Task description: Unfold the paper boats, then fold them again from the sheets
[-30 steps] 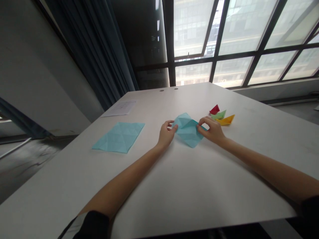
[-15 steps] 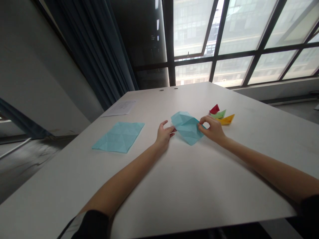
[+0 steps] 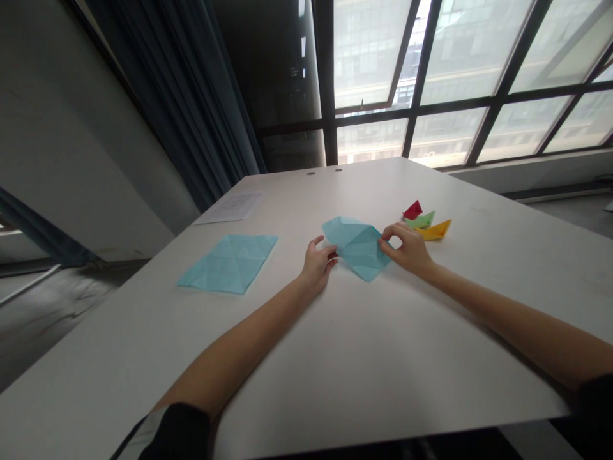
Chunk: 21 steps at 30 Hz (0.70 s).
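Note:
A creased sheet of light-blue origami paper (image 3: pixel 358 246) is held up between my two hands, just over the white table (image 3: pixel 364 358). My right hand (image 3: pixel 405 246) pinches its right corner between thumb and forefinger. At the left edge, my left hand (image 3: pixel 318 260) grips the sheet with its fingers, the thumb side raised. A second creased light-blue sheet (image 3: pixel 228 263) lies flat to the left of my left hand. Beyond my right hand rest three folded paper boats: a red one (image 3: pixel 412 209), a green one (image 3: pixel 421 220) and a yellow one (image 3: pixel 435 230).
A white printed page (image 3: pixel 230 207) lies at the table's far left. Two round dark holes (image 3: pixel 311 173) are set near the back edge. A dark blue curtain (image 3: pixel 191 96) hangs behind on the left, and large framed windows (image 3: pixel 373 57) stand behind on the right.
The held sheet has tipped flatter and its left part has shifted a little left. My left fingers now close on its edge; my right hand has barely moved.

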Available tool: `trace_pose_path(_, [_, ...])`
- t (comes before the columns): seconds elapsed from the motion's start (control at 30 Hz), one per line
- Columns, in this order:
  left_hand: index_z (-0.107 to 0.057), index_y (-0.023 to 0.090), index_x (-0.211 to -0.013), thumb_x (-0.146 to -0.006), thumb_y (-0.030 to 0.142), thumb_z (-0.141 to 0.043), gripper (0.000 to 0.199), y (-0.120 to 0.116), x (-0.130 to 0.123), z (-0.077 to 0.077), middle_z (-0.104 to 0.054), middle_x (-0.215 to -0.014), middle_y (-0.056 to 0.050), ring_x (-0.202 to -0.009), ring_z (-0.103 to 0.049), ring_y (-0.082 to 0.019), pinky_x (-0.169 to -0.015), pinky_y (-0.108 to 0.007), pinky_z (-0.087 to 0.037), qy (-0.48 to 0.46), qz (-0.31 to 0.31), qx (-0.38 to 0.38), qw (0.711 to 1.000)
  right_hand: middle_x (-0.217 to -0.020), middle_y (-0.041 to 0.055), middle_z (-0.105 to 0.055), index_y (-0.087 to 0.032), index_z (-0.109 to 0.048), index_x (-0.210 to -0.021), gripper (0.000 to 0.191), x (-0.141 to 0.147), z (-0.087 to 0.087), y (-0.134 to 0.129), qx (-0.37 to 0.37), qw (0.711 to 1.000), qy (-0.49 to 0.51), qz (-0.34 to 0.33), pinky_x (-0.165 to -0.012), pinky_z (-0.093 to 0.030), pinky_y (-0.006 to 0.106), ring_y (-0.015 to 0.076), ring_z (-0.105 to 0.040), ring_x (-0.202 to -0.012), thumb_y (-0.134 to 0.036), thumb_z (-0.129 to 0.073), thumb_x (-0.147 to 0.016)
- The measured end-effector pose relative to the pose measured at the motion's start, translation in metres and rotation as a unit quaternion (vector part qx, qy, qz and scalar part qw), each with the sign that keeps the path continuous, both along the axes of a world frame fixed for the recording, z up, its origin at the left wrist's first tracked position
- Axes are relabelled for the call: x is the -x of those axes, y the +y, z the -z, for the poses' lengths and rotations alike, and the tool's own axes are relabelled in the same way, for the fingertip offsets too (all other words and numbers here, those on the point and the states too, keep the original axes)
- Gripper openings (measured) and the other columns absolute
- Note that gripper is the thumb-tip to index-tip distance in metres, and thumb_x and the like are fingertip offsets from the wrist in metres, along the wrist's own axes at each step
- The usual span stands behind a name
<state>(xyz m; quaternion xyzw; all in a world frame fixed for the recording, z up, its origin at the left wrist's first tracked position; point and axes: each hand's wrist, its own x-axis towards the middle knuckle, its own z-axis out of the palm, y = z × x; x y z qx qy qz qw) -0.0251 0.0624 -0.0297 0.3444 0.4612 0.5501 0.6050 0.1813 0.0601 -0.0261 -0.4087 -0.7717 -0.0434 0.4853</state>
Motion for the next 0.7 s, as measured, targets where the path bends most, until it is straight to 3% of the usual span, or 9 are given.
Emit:
trace_pose_path(0.17, [-0.030, 0.028, -0.124, -0.067, 0.008, -0.047, 0.063, 0.000, 0.000, 0.001, -0.052, -0.063, 0.006, -0.059, -0.053, -0.008, -0.059, -0.021, -0.040, 0.015, 0.000, -0.029, 0.999, -0.066, 0.0008, -0.057, -0.021, -0.050, -0.065, 0.011, 0.000, -0.002, -0.001, 0.007, 1.000, 0.010, -0.003, -0.061, -0.043, 0.030, 0.0163, -0.054, -0.063, -0.012, -0.055, -0.069])
trace_pose_path(0.23, [-0.033, 0.028, -0.123, -0.070, 0.012, -0.046, 0.057, 0.002, 0.003, 0.003, -0.055, -0.071, 0.003, -0.069, -0.056, -0.010, -0.063, -0.023, -0.041, 0.070, -0.010, -0.047, 0.996, -0.066, 0.0010, -0.057, -0.021, -0.050, -0.065, 0.010, 0.000, -0.002, -0.002, 0.008, 1.000, 0.009, -0.010, -0.061, -0.043, 0.030, 0.0165, -0.054, -0.063, -0.013, -0.054, -0.069])
trace_pose_path(0.3, [-0.042, 0.025, -0.119, -0.074, 0.021, -0.048, 0.045, 0.005, 0.006, 0.003, -0.058, -0.092, -0.004, -0.088, -0.056, -0.015, -0.070, -0.027, -0.043, 0.164, -0.033, -0.093, 0.981, -0.067, 0.0013, -0.057, -0.021, -0.050, -0.066, 0.010, 0.000, -0.002, -0.002, 0.007, 1.000, 0.004, -0.020, -0.061, -0.043, 0.030, 0.0165, -0.054, -0.064, -0.013, -0.054, -0.069])
trace_pose_path(0.4, [-0.050, 0.023, -0.114, -0.073, 0.035, -0.058, 0.043, 0.005, 0.010, -0.002, -0.045, -0.124, -0.010, -0.114, -0.043, -0.023, -0.087, -0.035, -0.040, 0.324, -0.025, -0.247, 0.913, -0.068, 0.0014, -0.057, -0.021, -0.049, -0.067, 0.009, 0.000, -0.003, -0.002, 0.006, 0.999, -0.013, -0.036, -0.062, -0.043, 0.030, 0.0163, -0.054, -0.064, -0.013, -0.053, -0.069])
trace_pose_path(0.47, [-0.052, 0.022, -0.114, -0.069, 0.038, -0.064, 0.049, 0.000, 0.011, -0.007, -0.042, -0.130, -0.010, -0.122, -0.036, -0.025, -0.097, -0.040, -0.032, 0.401, 0.018, -0.347, 0.848, -0.068, 0.0015, -0.057, -0.021, -0.049, -0.067, 0.009, 0.001, -0.003, -0.003, 0.004, 0.999, -0.023, -0.047, -0.062, -0.043, 0.031, 0.0163, -0.054, -0.064, -0.013, -0.053, -0.069])
trace_pose_path(0.53, [-0.053, 0.022, -0.113, -0.068, 0.037, -0.067, 0.050, -0.006, 0.009, -0.011, -0.046, -0.128, -0.009, -0.125, -0.033, -0.026, -0.102, -0.041, -0.026, 0.446, 0.047, -0.397, 0.801, -0.069, 0.0017, -0.058, -0.021, -0.049, -0.068, 0.009, 0.003, -0.004, -0.004, 0.000, 0.998, -0.027, -0.057, -0.063, -0.043, 0.031, 0.0163, -0.054, -0.064, -0.013, -0.053, -0.070])
trace_pose_path(0.6, [-0.054, 0.022, -0.110, -0.069, 0.036, -0.066, 0.045, -0.011, 0.007, -0.013, -0.054, -0.121, -0.008, -0.125, -0.033, -0.027, -0.103, -0.042, -0.024, 0.475, 0.055, -0.409, 0.777, -0.070, 0.0019, -0.058, -0.021, -0.049, -0.069, 0.009, 0.004, -0.005, -0.006, -0.007, 0.998, -0.026, -0.063, -0.064, -0.043, 0.031, 0.0161, -0.054, -0.064, -0.013, -0.053, -0.070])
trace_pose_path(0.7, [-0.057, 0.022, -0.104, -0.070, 0.033, -0.064, 0.036, -0.016, 0.003, -0.013, -0.061, -0.109, -0.006, -0.121, -0.038, -0.027, -0.102, -0.043, -0.026, 0.500, 0.050, -0.400, 0.767, -0.069, 0.0018, -0.058, -0.021, -0.049, -0.069, 0.009, 0.006, -0.007, -0.008, -0.012, 0.997, -0.023, -0.066, -0.065, -0.044, 0.032, 0.0162, -0.054, -0.064, -0.013, -0.053, -0.070])
